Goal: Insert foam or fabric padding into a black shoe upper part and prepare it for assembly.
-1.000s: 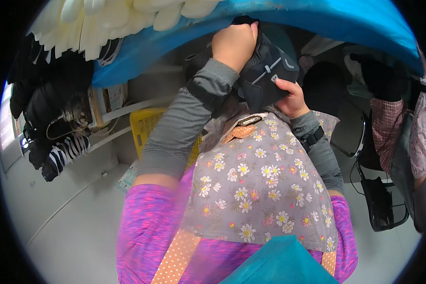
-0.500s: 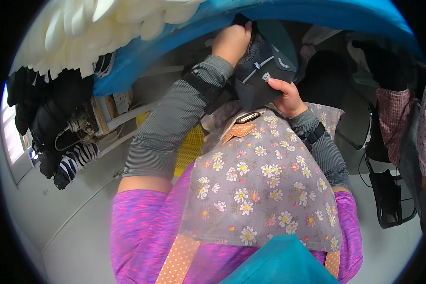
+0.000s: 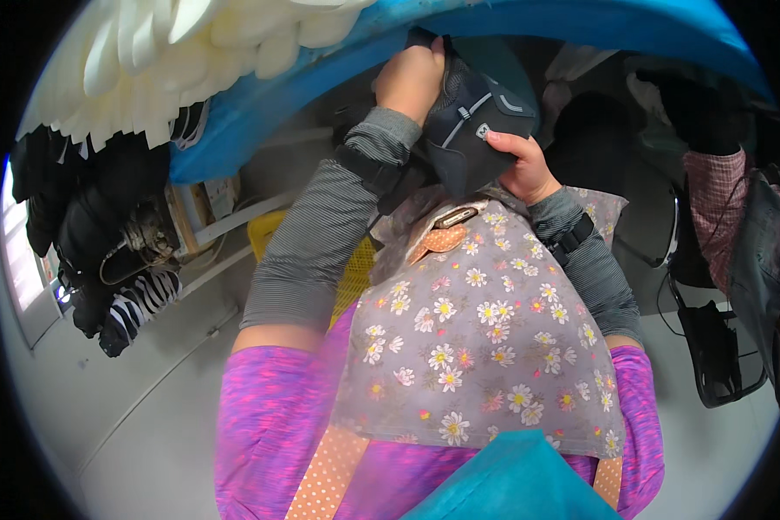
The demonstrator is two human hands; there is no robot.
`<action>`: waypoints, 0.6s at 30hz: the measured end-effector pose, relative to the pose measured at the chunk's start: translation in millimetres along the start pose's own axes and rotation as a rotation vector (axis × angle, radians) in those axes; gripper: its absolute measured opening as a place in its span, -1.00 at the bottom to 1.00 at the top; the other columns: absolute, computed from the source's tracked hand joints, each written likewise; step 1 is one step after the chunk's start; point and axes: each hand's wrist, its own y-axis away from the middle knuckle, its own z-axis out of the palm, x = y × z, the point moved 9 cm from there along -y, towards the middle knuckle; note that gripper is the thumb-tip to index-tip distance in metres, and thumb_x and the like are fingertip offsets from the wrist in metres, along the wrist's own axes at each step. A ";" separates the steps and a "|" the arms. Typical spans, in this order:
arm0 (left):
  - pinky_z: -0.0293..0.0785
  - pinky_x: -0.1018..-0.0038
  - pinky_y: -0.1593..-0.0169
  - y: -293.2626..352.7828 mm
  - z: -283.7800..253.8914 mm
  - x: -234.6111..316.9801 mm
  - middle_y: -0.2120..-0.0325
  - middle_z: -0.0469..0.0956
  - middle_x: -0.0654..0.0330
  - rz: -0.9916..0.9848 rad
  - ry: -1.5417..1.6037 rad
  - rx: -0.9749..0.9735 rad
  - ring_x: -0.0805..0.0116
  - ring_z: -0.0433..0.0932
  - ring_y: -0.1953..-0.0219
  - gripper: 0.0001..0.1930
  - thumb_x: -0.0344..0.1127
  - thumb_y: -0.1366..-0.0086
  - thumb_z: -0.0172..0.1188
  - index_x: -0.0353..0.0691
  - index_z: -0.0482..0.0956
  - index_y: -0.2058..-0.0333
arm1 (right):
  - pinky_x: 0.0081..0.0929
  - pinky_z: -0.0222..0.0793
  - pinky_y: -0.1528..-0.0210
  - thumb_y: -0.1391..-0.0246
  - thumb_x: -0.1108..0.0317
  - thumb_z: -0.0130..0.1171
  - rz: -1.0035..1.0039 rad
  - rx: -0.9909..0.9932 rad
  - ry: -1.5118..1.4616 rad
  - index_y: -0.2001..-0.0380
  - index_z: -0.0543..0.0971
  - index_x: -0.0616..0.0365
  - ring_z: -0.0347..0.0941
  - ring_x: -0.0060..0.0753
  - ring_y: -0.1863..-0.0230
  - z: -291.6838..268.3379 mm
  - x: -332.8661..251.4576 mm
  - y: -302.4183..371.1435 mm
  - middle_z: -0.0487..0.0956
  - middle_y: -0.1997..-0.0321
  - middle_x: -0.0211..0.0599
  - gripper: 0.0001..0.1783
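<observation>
A dark grey shoe upper (image 3: 464, 165), with mesh, light stripes and a small pale badge, is held up in front of me over my lap. My left hand (image 3: 412, 80) grips its far left end, fingers closed around a black edge. My right hand (image 3: 527, 166) pinches its right side, the thumb lying on the outer face beside the badge and the other fingers hidden behind. A dark teal part (image 3: 511, 69) shows behind the upper's far right side. Below, a phone (image 3: 456, 217) sticks out of the pocket of my flowered apron (image 3: 459, 347).
White foam, insole-like pieces (image 3: 191, 52) are heaped at the far left on a blue-covered table (image 3: 581, 19). Dark and striped pieces (image 3: 143, 303) hang at the left. A yellow basket (image 3: 351, 282) stands beside my left forearm. At the right are a person's checked sleeve (image 3: 715, 204) and a black-framed chair (image 3: 706, 347).
Both hands have shifted slightly left with the shoe upper, which has tilted a little. My left forearm has swung inward. The grips look the same.
</observation>
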 end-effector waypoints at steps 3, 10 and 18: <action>0.49 0.05 0.26 -0.8 13.3 0.9 0.49 0.56 -0.21 0.147 -0.040 0.044 -0.22 0.56 0.38 -0.44 -0.01 -0.41 -0.15 -0.37 0.63 0.48 | -0.40 0.42 -0.06 -0.07 0.44 0.15 -0.008 0.015 0.028 0.09 0.55 0.26 0.54 -0.36 0.06 -1.1 2.9 3.9 0.60 0.10 -0.26 -0.70; 0.47 0.00 0.27 -1.4 17.2 -11.4 0.51 0.55 -0.22 0.027 0.145 0.037 -0.23 0.55 0.38 -0.44 -0.01 -0.41 -0.17 -0.38 0.62 0.46 | -0.39 0.43 -0.06 -0.14 0.34 0.11 0.048 -0.027 0.001 0.07 0.54 0.25 0.54 -0.34 0.05 -2.8 6.5 -0.3 0.60 0.07 -0.24 -0.69; 0.40 0.10 0.24 22.5 29.4 -79.2 0.43 0.58 -0.21 -0.433 0.834 0.042 -0.21 0.53 0.32 -0.49 -0.04 -0.40 -0.07 -0.43 0.58 0.44 | -0.43 0.28 -0.19 -0.20 0.23 0.12 -0.174 0.031 0.350 -0.11 0.43 0.20 0.40 -0.42 -0.10 -5.2 7.7 17.1 0.49 -0.09 -0.34 -0.54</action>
